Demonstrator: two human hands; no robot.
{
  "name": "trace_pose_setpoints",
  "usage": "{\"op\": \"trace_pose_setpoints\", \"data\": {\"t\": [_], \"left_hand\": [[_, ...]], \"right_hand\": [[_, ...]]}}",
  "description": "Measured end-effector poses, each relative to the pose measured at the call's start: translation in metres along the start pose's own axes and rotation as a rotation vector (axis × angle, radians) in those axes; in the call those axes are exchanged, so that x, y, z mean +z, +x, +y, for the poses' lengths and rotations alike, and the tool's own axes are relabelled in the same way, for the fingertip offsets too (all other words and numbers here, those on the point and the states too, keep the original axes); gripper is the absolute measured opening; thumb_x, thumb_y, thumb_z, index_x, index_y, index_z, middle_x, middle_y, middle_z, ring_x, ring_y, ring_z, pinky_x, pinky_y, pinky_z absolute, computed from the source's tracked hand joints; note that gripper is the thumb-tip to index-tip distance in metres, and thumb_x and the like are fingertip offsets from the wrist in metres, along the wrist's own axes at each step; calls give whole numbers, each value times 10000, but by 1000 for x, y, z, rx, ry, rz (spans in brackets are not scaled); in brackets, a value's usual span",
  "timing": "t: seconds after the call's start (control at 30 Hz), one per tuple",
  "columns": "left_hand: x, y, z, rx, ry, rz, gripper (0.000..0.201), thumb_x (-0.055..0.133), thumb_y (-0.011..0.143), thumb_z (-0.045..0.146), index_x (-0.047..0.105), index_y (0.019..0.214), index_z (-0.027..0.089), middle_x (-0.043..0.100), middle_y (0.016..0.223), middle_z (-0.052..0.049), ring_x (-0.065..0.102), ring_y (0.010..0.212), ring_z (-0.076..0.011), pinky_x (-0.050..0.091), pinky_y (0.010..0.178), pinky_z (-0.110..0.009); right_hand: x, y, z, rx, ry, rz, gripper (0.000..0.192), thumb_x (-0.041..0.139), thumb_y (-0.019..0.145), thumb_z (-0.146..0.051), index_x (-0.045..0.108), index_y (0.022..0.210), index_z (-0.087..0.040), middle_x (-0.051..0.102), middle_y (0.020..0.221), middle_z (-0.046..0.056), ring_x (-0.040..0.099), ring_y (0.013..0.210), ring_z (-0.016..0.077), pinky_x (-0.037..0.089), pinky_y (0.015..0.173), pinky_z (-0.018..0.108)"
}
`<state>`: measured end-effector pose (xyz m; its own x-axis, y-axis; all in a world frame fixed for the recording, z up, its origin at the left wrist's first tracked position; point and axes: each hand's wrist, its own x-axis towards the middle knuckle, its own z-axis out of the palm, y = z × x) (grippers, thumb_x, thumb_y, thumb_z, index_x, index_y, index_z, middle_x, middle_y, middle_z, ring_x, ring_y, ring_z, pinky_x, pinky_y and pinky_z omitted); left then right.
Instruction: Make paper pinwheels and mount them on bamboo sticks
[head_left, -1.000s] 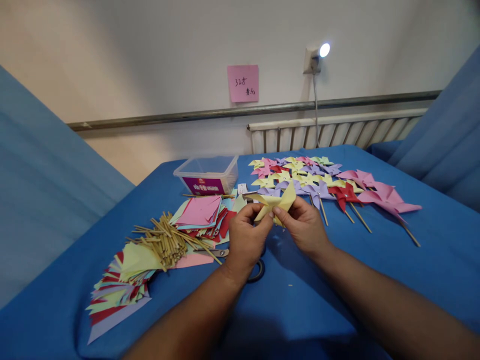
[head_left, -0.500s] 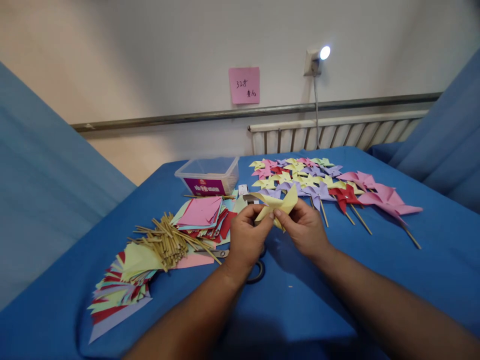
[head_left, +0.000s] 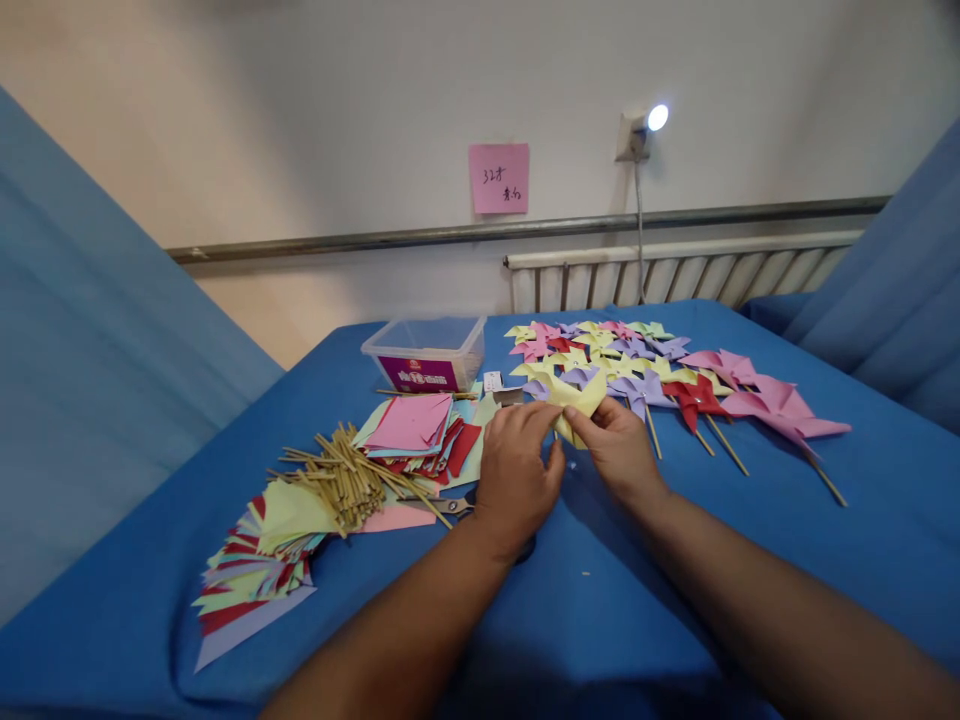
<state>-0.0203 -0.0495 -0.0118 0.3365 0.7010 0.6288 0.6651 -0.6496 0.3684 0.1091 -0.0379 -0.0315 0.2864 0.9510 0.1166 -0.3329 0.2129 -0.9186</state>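
Yellow pinwheel: thin matte paper, folded into pointed vanes, held just above the table in front of the finished ones, between my two hands.
Left hand: my fingers are curled over the near left edge of the yellow pinwheel, pinching the paper.
Right hand: thumb and forefinger are pinched on its right side, the other fingers tucked under.
Finished pinwheels: a far-right spread in yellow, lilac, pink and red, crisp folded points on thin wooden stems.
Sticks: a loose heap of pale bamboo lengths, left of my hands.
Paper squares: flat coloured sheets stacked untidily, pink on top, red beneath.
Cut triangles: fanned sharp-cornered pieces at the near left.
Scissors: metal blades showing just left of my left wrist, the handles mostly hidden under it.
Plastic box: clear, rectangular, with a purple label, far from me.
Change: half a second ago I held the yellow pinwheel higher, its vanes spread wide; now it sits lower and my left hand covers more of it.
Table: covered in smooth blue cloth.
Room: pale wall with a pink note, a lit lamp, a white radiator, blue screens either side.
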Motion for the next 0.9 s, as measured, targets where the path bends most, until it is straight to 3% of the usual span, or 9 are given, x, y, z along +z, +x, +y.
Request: {"op": "trace_pose_setpoints", "data": {"t": [0.17, 0.53, 0.9], "left_hand": [[3, 0, 2, 18, 104, -67, 392, 549, 802, 134, 558, 1189, 199, 631, 1180, -78, 523, 1079, -255, 391, 962, -442], [5, -2, 10, 101, 162, -5, 324, 538, 822, 129, 569, 1142, 170, 654, 1171, -71, 540, 1054, -244, 406, 957, -431], [4, -2, 1, 74, 142, 50, 253, 549, 843, 158, 616, 1085, 190, 692, 1103, -66, 605, 987, -231, 450, 877, -408]], "right_hand": [[0, -3, 2, 88, 62, 8, 335, 805, 611, -371, 692, 857, -174, 732, 814, 27, 668, 720, 190, 510, 745, 347], [2, -7, 0, 228, 234, -12, 362, 841, 581, -284, 713, 890, -144, 744, 848, 36, 675, 759, 162, 498, 758, 275], [-4, -13, -8, 268, 287, -98, 206, 756, 700, -299, 721, 846, -157, 722, 871, 49, 642, 814, 169, 494, 736, 275]]}}
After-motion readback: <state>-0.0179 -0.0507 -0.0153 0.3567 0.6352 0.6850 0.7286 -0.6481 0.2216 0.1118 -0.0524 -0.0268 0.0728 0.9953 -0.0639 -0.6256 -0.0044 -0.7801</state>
